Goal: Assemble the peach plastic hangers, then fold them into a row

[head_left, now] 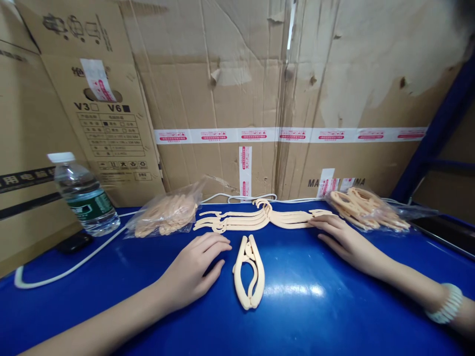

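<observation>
A folded beige hanger (260, 277) lies on the blue table, its narrow end pointing away from me. My left hand (198, 264) rests just left of it, fingers apart and holding nothing. Farther back, several unfolded beige hangers (289, 219) are laid together, their hooks at the middle. The fingers of my right hand (343, 240) are stretched out over the right end of these hangers, touching or nearly touching them, with no grip on any.
A clear bag of beige hangers (168, 215) lies back left, another bag of hangers (365, 210) back right. A water bottle (87, 198), a black object (74, 243) and a white cable (85, 259) are at the left. Cardboard (211, 168) stands behind. A dark flat device (445, 236) lies far right.
</observation>
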